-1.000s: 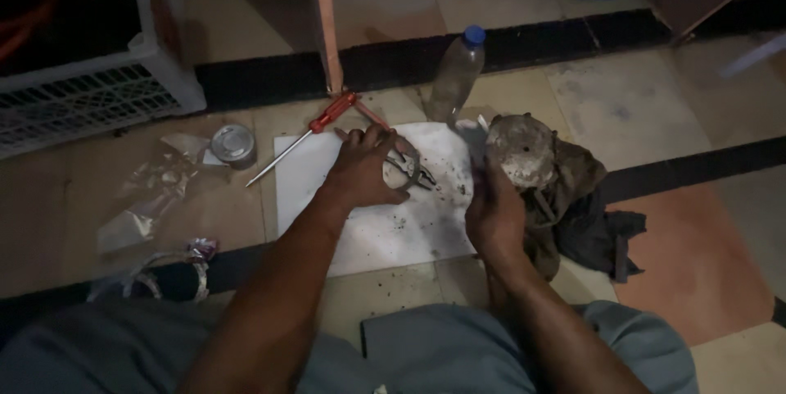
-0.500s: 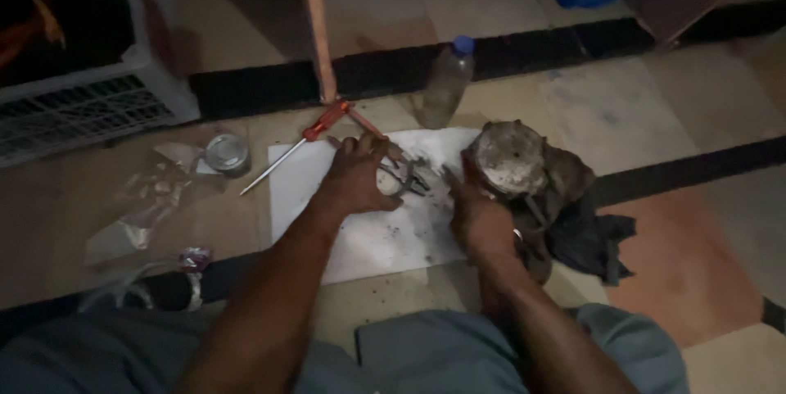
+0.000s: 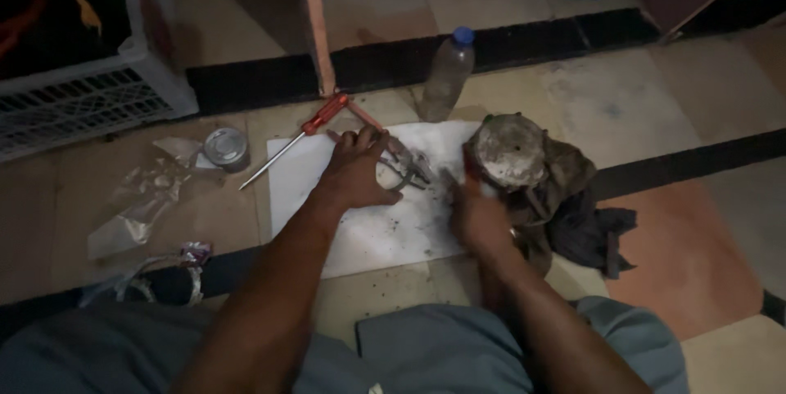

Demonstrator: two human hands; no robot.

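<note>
I sit on a tiled floor with a white sheet of paper (image 3: 368, 234) spread in front of me. My left hand (image 3: 356, 171) rests on the paper, its fingers on a small metal part (image 3: 407, 171) that lies there. My right hand (image 3: 476, 215) is blurred at the paper's right edge, below a round, dirty metal housing (image 3: 508, 151) that sits on a dark rag (image 3: 577, 218). Whether the right hand holds anything is unclear. A red-handled screwdriver (image 3: 299, 137) lies at the paper's upper left corner.
A plastic bottle with a blue cap (image 3: 449, 74) stands behind the paper. A small round tin (image 3: 225, 148) and crumpled clear plastic (image 3: 143, 206) lie to the left. A white slotted crate (image 3: 86, 91) stands far left, beside an upright wooden post (image 3: 315, 21).
My right hand has come off the round housing and moved down and left to the paper's edge. My left hand stays on the metal part.
</note>
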